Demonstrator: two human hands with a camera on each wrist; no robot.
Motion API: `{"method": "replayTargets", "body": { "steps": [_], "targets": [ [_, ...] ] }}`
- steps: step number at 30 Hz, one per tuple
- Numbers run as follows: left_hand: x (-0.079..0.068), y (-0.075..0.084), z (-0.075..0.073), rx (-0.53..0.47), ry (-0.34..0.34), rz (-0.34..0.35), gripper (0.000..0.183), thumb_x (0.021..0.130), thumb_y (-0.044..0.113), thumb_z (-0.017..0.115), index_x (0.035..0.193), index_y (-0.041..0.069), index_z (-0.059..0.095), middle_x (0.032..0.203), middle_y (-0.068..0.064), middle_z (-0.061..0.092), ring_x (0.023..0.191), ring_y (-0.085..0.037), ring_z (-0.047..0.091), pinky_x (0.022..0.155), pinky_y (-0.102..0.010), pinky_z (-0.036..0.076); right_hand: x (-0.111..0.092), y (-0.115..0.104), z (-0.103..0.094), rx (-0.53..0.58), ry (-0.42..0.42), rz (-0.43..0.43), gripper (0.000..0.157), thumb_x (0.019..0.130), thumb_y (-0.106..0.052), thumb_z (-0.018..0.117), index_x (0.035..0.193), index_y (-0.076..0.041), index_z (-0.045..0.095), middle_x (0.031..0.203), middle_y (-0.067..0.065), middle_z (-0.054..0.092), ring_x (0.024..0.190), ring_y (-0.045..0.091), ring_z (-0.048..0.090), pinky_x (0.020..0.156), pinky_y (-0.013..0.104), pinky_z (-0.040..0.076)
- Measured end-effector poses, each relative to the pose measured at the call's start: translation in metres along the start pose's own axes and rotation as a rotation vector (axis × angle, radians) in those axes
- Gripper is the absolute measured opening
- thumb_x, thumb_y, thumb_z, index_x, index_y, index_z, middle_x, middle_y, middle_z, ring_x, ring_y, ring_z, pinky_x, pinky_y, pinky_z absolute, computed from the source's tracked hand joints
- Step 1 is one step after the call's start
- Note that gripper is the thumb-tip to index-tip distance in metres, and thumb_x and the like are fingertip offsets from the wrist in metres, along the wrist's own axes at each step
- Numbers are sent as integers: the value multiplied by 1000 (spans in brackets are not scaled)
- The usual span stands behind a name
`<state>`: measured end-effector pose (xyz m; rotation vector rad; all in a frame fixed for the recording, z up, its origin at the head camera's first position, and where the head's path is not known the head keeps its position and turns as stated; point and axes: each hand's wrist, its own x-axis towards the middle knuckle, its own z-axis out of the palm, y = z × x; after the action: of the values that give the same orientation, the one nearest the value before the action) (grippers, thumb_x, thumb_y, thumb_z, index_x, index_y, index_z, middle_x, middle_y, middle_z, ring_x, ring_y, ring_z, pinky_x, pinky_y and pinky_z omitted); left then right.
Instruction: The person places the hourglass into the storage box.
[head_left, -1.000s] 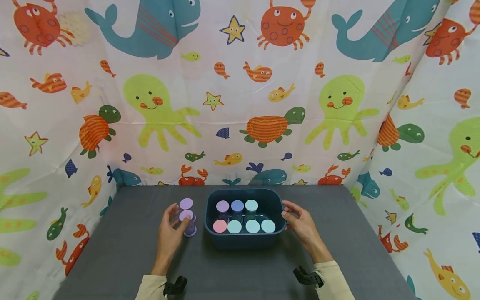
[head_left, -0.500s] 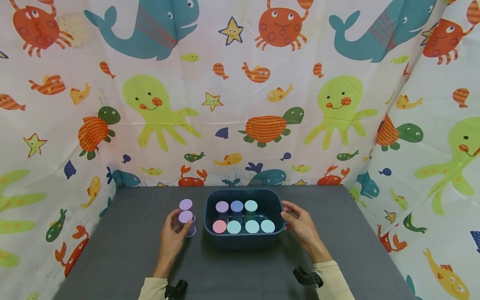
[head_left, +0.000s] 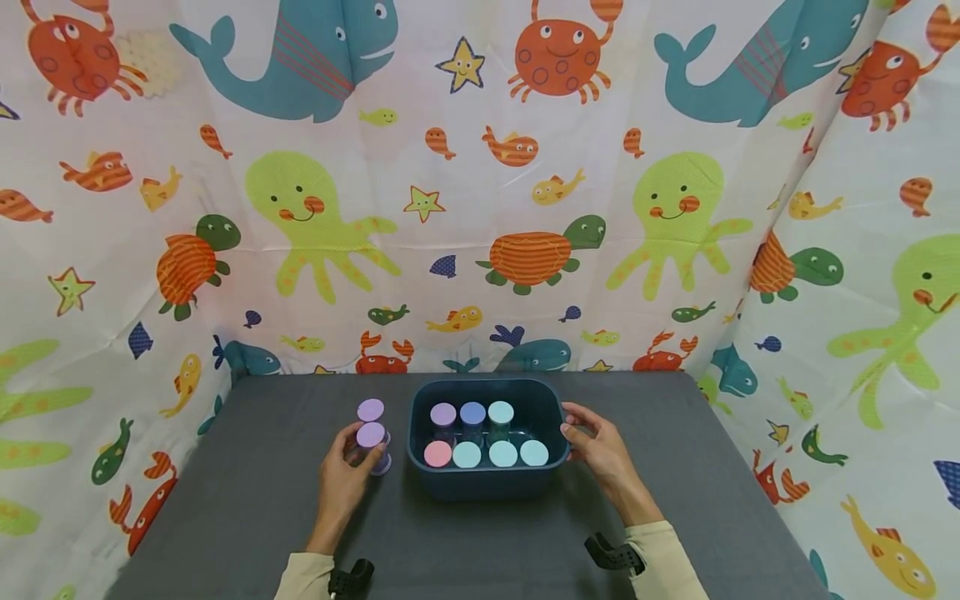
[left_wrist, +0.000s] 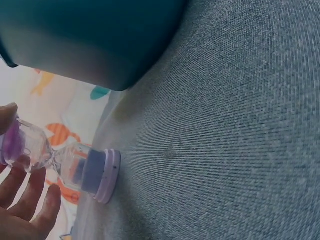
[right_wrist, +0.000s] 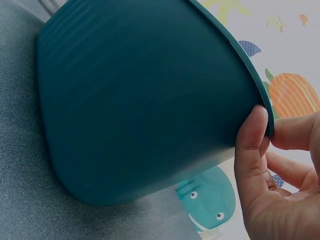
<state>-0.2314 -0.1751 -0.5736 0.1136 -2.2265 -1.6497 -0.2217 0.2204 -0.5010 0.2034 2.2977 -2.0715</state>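
Observation:
My left hand [head_left: 345, 483] grips a sand timer [head_left: 371, 435] with lilac caps near its top. In the left wrist view its clear hourglass body shows, and its lower cap [left_wrist: 107, 176] is at the grey cloth. Just behind it is another lilac-capped sand timer [head_left: 371, 409], mostly hidden below the cap. To the right sits a dark teal bin [head_left: 487, 485]. My right hand [head_left: 607, 454] pinches the bin's right rim between thumb and fingers. Inside the bin stand several sand timers, with a pink cap [head_left: 438, 453], a blue cap [head_left: 472, 412], a lilac cap [head_left: 443, 414] and pale mint caps [head_left: 502, 453].
A grey cloth [head_left: 480, 550] covers the table. Behind and at both sides hangs a white curtain [head_left: 465, 283] printed with sea animals. Inside the bin, bare floor shows at the back right, beside the mint-capped timer.
My left hand shifts slightly from one second ago and its fingers close further round the near lilac timer. The right hand and the bin stay in place.

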Motion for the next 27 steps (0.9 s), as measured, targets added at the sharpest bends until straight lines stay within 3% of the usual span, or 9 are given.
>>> {"method": "replayTargets", "body": {
  "steps": [8,14,18,24,27],
  "targets": [
    [-3,0,-3,17,-10,0,51,81,12,80,127,4,59,120,-19,66,108,-29,62,87,-45,56,-1,-2,1,7,-4,2,40,98,-13,59,138,-10,54,115,9,49,85,19,57,67,28,55],
    [-8,3,-8,51,-14,-6,53,80,11,81,128,4,57,121,-19,64,110,-30,62,88,-47,55,-1,-1,2,10,-3,4,40,98,-12,58,138,-9,54,115,10,49,85,19,57,66,27,55],
    [-10,10,-16,63,-6,-36,53,80,9,80,127,3,57,121,-18,64,110,-29,61,86,-39,57,-1,1,2,12,-6,21,40,98,-11,58,138,-10,54,113,8,49,83,19,57,65,27,55],
    [-7,27,-26,54,12,9,53,80,13,81,126,3,58,120,-17,65,111,-26,61,80,-19,55,2,-2,1,19,-4,-6,39,99,-11,57,138,-11,54,111,7,49,83,21,57,65,26,54],
    [-10,31,-31,48,26,-7,52,80,14,82,126,4,59,119,-15,66,109,-21,60,78,-13,53,0,-3,0,7,-13,8,40,99,-12,57,139,-10,53,113,8,48,85,19,57,67,27,55]
  ]
}}
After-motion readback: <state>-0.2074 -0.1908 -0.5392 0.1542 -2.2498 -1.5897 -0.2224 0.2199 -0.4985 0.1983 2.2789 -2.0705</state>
